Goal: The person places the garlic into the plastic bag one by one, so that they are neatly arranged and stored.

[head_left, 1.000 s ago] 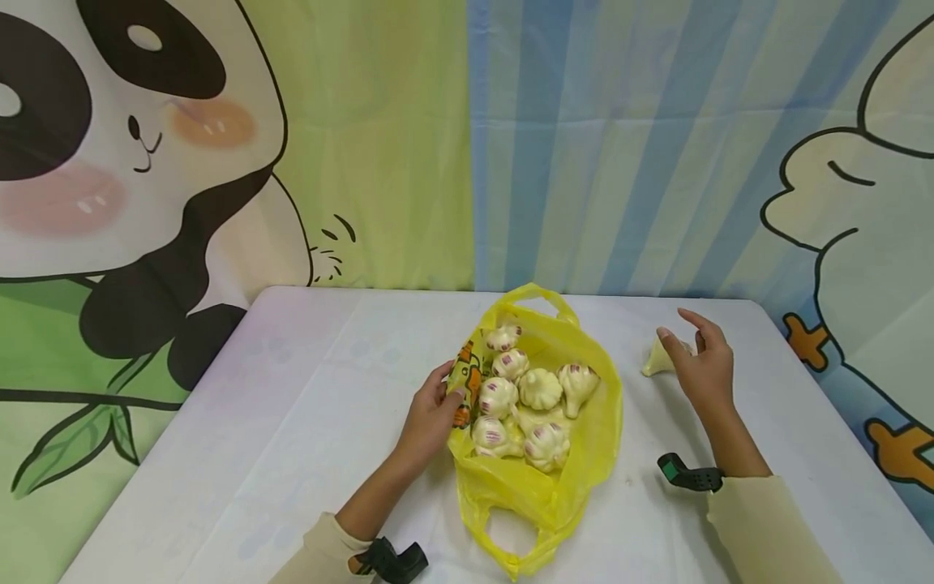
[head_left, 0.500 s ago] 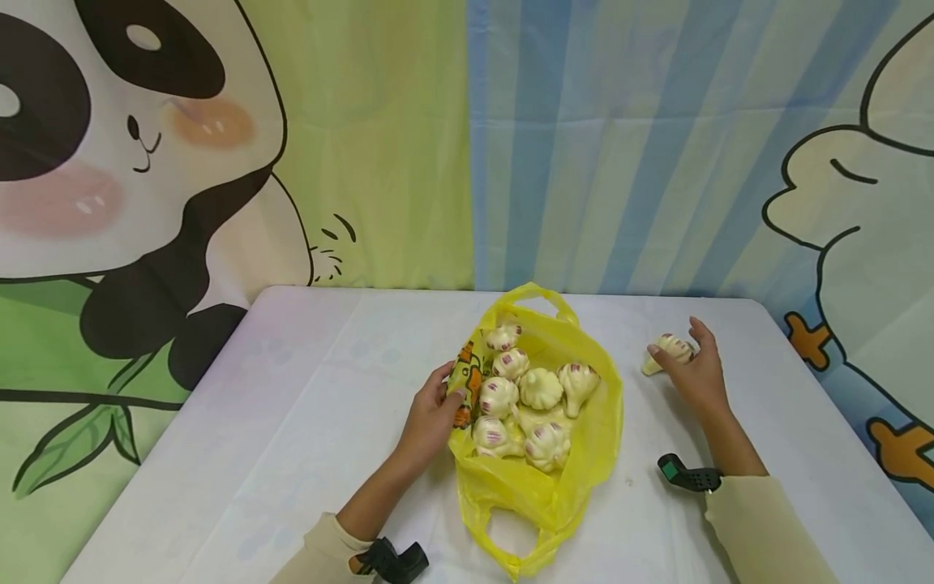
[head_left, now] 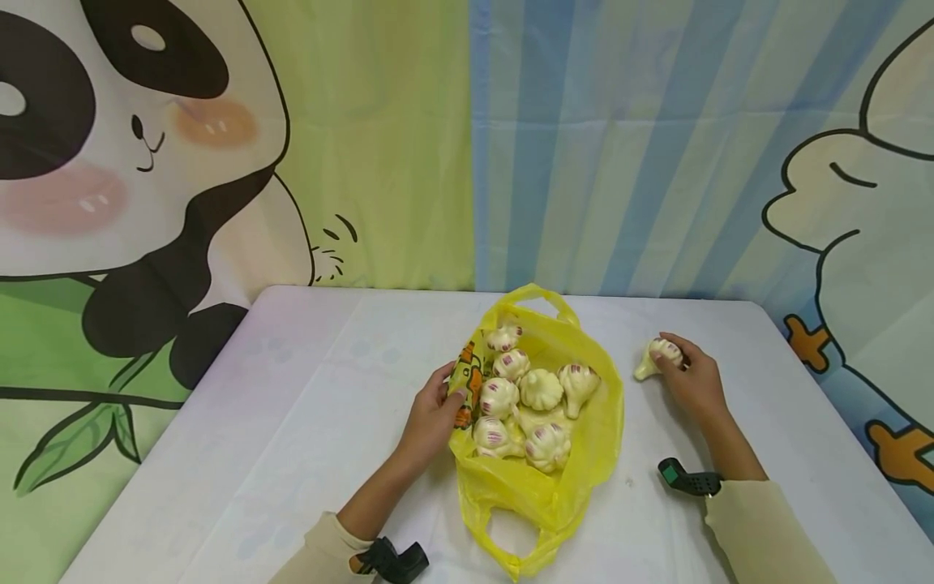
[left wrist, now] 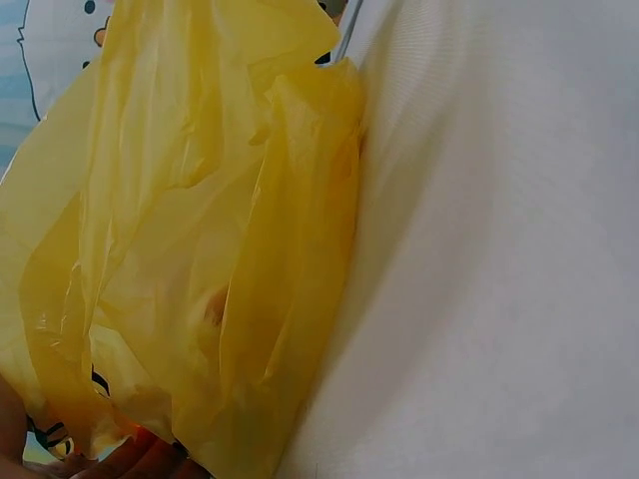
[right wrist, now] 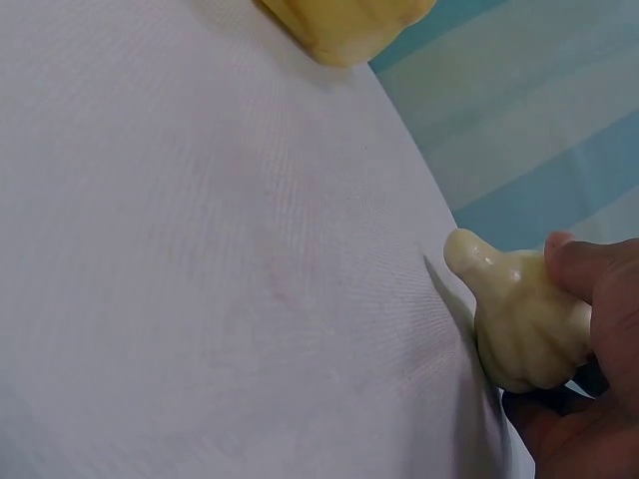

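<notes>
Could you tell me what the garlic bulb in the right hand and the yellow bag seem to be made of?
The garlic bulb looks like moulded plastic or rubber, probably a replica: smooth, faintly glossy cream skin with soft rounded ribs. The yellow bag looks like thin plastic film: translucent, shiny and creased, with cut-out handles.

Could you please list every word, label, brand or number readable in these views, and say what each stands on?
None can be read.
The yellow plastic bag bears an orange and black print by the left hand, too small to tell whether it holds lettering.
The backdrop curtain shows only cartoon drawings.
The garlic bulb in the right hand is unmarked.
</notes>
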The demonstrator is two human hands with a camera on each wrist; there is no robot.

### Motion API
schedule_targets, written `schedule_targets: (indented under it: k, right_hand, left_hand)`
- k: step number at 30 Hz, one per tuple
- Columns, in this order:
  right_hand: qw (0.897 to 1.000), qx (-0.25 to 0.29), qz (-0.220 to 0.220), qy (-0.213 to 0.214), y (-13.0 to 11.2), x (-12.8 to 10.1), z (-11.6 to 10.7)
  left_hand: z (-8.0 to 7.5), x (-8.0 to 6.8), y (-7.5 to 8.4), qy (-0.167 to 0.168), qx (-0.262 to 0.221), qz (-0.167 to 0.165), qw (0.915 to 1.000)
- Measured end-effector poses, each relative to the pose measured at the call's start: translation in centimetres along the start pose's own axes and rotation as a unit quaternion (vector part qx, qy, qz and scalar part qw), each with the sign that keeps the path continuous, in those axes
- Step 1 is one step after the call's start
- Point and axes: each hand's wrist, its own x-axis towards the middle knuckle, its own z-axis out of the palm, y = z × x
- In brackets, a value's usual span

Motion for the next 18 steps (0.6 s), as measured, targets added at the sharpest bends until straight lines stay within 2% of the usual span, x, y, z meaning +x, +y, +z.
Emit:
schedule_targets:
  k: [7,18]
  right_hand:
    - [1.000,0.009,0.003,-0.005,-0.4,-0.4,-0.2]
    - [0.999,0.039,-0.033,-0.013,-2.2,-1.1,-0.3]
  left_hand:
    - [0.1,0.1,-0.3,0.004,0.005,0.003,1.0000]
    - [0.1,0.0,0.0,0.006,0.001,0.005,1.0000]
